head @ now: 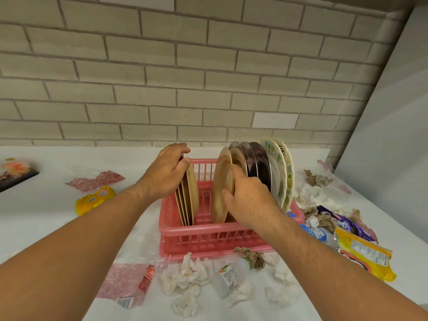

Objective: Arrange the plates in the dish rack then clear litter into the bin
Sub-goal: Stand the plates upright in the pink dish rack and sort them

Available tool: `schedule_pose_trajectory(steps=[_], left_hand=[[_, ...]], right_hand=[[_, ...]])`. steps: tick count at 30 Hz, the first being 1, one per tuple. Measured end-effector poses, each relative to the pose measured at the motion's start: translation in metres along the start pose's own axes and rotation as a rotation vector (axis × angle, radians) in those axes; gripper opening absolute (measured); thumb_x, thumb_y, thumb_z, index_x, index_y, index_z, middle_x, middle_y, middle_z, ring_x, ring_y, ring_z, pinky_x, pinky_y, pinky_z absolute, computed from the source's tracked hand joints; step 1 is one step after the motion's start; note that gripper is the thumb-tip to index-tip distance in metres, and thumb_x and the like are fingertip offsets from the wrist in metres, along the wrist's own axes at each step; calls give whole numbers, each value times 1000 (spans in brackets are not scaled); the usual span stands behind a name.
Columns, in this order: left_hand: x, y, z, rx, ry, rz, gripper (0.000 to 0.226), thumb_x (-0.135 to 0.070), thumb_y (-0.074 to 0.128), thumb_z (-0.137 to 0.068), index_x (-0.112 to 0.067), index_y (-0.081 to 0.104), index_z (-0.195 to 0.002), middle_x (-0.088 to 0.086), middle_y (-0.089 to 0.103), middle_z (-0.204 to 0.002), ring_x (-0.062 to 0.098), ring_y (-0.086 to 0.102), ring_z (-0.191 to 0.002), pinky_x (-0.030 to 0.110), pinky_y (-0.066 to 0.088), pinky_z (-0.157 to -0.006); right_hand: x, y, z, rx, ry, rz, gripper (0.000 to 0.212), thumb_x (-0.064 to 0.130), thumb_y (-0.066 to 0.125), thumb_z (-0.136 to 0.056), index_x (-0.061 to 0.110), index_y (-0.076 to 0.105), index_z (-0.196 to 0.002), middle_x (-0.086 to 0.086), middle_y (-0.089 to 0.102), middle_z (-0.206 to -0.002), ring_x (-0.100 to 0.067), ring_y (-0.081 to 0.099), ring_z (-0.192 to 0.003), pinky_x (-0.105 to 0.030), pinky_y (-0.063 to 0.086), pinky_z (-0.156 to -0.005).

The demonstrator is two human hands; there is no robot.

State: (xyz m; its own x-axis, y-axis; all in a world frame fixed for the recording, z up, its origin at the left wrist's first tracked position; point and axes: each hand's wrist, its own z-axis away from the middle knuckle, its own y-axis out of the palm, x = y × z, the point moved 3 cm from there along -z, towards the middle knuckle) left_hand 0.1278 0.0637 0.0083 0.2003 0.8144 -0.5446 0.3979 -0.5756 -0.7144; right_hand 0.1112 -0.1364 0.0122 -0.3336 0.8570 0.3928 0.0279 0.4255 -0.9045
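Observation:
A pink plastic dish rack [208,237] stands on the white counter against the brick wall. My left hand [165,173] grips the top edge of a small stack of tan plates [188,200] standing upright at the rack's left side. My right hand [249,195] holds a single tan plate [221,184] upright in the middle of the rack. Behind it stand more plates: tan, dark metallic [259,163], and two white patterned ones [281,172] at the right end. Litter lies all around the rack.
Crumpled tissues [187,276], a small plastic bottle [228,276] and brown paper [251,257] lie in front. Yellow and purple wrappers [361,253] sit right; a yellow packet [95,200] and pink wrapper [97,180] sit left. A dark tray [16,174] is far left. No bin shows.

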Motion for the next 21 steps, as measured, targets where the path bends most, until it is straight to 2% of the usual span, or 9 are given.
schedule_pose_trajectory(steps=[7,10,14,17,19,21], left_hand=[[0,0,-1,-1,4,-9,39,-26,35,-102,-15,45,-137,1,42,-145,13,31,-136,28,25,-108],[1,0,-1,-4,7,-8,38,-27,35,-102,-15,45,-137,0,42,-145,13,31,-136,27,25,-108],[0,1,-1,-7,7,-11,38,-27,36,-102,-16,45,-137,0,42,-145,13,31,-136,27,25,-107],[0,0,-1,-7,6,-12,37,-26,36,-102,-15,46,-136,1,42,-145,14,31,-136,28,25,-108],[0,-1,0,-11,13,-2,37,-25,37,-101,-15,46,-136,1,43,-144,14,32,-136,28,25,-108],[0,-2,0,-14,14,5,37,-25,37,-101,-15,47,-135,1,43,-144,13,32,-136,29,25,-109]], right_hand=[[-3,-8,-5,-38,-20,-11,31,29,49,-96,24,47,-127,2,64,-90,-15,64,-74,-34,59,-68],[-5,-11,-5,-18,-1,-29,23,29,49,-97,24,54,-119,5,62,-86,-12,63,-71,-29,57,-64],[-4,-10,-6,20,7,-4,16,32,54,-96,20,59,-104,5,62,-84,-11,62,-74,-27,55,-67],[-2,-2,-10,54,53,68,13,24,57,-94,15,60,-103,-1,61,-87,-14,60,-73,-23,47,-56],[0,1,-14,59,61,125,11,13,56,-92,12,59,-102,-1,55,-79,-13,54,-62,-22,38,-46],[2,1,-16,57,49,165,11,9,56,-91,11,58,-101,1,48,-73,-11,48,-57,-22,34,-43]])
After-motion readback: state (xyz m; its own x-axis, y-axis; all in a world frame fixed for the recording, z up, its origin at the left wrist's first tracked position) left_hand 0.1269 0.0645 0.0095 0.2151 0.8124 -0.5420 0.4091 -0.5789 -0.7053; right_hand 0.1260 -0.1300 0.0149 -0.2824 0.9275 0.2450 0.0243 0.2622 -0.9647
